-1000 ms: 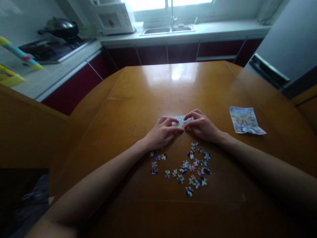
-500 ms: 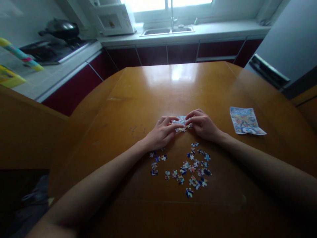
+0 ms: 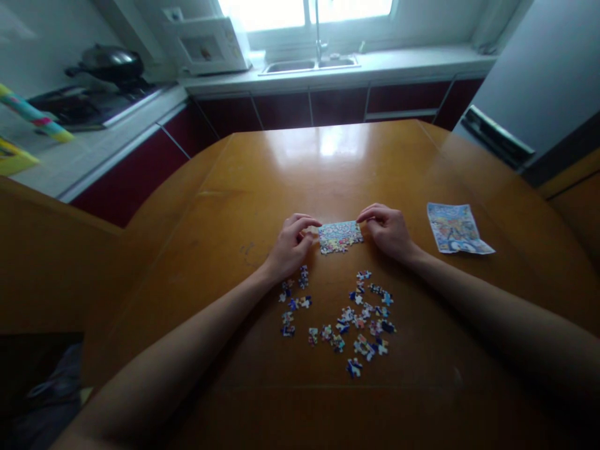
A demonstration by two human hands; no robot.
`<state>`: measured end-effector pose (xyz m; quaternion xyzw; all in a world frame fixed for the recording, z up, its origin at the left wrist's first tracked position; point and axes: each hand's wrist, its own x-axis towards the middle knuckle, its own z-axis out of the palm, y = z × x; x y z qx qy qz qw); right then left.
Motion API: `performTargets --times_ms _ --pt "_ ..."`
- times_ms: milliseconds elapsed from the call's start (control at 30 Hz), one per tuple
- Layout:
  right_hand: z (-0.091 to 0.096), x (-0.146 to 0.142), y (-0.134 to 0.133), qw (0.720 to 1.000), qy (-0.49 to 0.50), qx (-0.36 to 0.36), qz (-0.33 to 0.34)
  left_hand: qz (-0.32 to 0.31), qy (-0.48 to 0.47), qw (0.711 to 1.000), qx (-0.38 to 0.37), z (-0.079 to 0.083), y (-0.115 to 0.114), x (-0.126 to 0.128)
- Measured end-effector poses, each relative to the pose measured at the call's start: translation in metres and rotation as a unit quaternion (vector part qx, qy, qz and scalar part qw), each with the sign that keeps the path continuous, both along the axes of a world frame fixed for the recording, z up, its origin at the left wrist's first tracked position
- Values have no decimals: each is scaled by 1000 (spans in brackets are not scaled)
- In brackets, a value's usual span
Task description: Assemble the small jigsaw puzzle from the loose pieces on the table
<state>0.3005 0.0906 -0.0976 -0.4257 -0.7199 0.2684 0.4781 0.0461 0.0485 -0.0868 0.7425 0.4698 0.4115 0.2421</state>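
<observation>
A small joined section of jigsaw puzzle (image 3: 340, 236) lies flat on the wooden table (image 3: 262, 187) between my hands. My left hand (image 3: 291, 245) has its fingers curled and pinches the section's left edge. My right hand (image 3: 387, 230) pinches its right edge the same way. Several loose colourful puzzle pieces (image 3: 356, 322) lie scattered on the table nearer to me, just below both wrists.
A printed picture sheet (image 3: 454, 228) lies on the table to the right. Behind the table runs a counter with a sink (image 3: 309, 64), a microwave (image 3: 206, 44) and a stove with a dark wok (image 3: 105, 62). A grey fridge (image 3: 529, 87) stands at the right.
My hands have moved apart from over the joined section to its two side edges, so the section now shows fully. The view has shifted slightly.
</observation>
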Motion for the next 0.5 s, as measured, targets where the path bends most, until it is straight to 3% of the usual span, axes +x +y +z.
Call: performTargets --times_ms 500 --pt "0 0 -2 999 29 -7 -37 -4 44 999 11 2 -1 1"
